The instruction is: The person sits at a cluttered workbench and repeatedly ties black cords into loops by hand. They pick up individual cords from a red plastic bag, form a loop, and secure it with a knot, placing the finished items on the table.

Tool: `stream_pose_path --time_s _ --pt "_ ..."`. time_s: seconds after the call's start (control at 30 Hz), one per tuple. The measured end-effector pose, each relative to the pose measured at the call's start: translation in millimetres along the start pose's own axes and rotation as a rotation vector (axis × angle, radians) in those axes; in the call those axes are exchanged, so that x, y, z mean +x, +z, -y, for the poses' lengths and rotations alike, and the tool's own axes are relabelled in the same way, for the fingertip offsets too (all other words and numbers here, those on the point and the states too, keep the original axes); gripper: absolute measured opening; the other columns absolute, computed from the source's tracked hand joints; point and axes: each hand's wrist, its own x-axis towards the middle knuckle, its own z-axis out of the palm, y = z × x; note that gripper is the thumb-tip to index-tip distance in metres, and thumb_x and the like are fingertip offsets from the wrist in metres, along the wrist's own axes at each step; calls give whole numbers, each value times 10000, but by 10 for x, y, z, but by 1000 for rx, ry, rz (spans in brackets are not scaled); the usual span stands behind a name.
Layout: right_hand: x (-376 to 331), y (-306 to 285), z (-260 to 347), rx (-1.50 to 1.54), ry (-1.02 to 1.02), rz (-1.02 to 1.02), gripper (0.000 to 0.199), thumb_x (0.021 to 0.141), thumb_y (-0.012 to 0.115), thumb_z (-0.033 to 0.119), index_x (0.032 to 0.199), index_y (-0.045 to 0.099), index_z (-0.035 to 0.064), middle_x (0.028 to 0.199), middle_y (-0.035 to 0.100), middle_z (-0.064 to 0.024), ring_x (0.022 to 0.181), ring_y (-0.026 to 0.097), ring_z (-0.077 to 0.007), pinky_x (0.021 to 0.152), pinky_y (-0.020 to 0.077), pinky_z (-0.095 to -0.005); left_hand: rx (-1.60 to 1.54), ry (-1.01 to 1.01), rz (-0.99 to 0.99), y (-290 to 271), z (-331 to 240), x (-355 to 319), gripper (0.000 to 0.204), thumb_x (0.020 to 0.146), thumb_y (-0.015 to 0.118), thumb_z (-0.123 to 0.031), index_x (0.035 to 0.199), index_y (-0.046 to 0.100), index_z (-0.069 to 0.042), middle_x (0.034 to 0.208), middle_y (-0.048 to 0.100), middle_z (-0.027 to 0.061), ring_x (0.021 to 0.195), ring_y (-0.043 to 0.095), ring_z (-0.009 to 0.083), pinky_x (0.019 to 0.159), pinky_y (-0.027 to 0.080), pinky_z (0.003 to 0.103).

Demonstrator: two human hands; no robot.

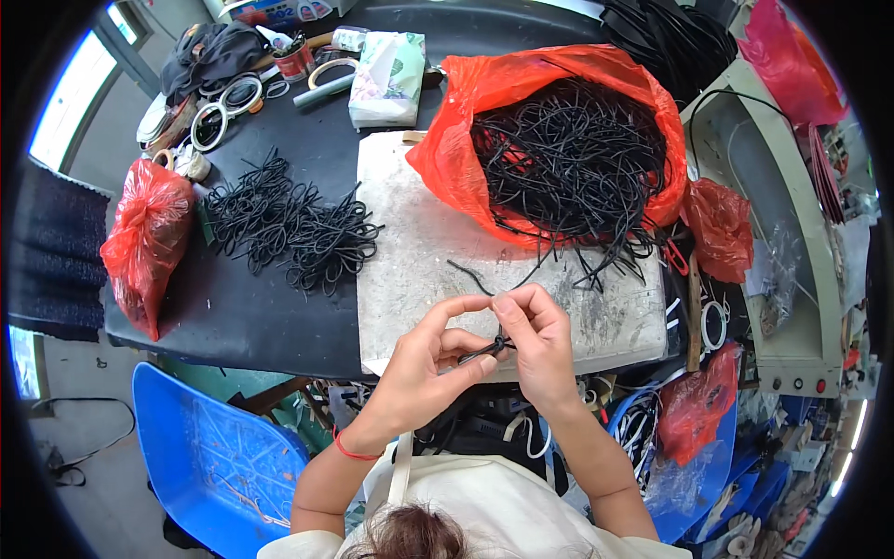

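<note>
My left hand (433, 359) and my right hand (535, 345) meet over the near edge of a pale, stained board (410, 252). Between them is a thin black cord (501, 343) with a small knot in it, pinched by the fingers of both hands. One loose end of cord sticks out past my fingertips onto the board. Beyond my right hand, a red plastic bag (447, 177) lies open, full of tangled black cords (568, 154). To the left, a pile of looped black cords (289, 224) rests on the dark table.
A tied red bag (149, 242) stands at the table's left. Tape rolls (209, 126), a tissue pack (386, 79) and a can (294, 58) sit at the back. Blue plastic chairs (214, 447) flank me. A grey metal machine housing (773, 214) stands on the right.
</note>
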Motion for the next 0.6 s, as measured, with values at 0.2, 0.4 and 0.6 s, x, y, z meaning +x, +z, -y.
stream_pose_path --time_s 0.2,0.4,0.6 --pt "-1 -23 77 7 -7 6 150 877 562 153 796 546 27 696 509 46 624 417 0 544 349 -169 -137 -145 -2 42 49 25 222 835 602 -68 1020 566 50 867 620 69 788 587 90 705 487 204" --pt "-65 -104 165 -46 58 167 153 864 582 150 800 544 16 704 520 44 640 438 -10 556 356 -172 -79 -73 -12 -8 49 1 195 839 606 -96 970 590 48 851 618 67 753 578 71 666 484 196" --pt "-84 -98 139 -83 -9 173 146 868 569 132 785 534 18 675 504 41 608 428 -11 540 354 -175 -32 -167 66 -41 -20 -9 179 851 593 -128 936 597 30 767 591 14 636 523 45 566 432 177"
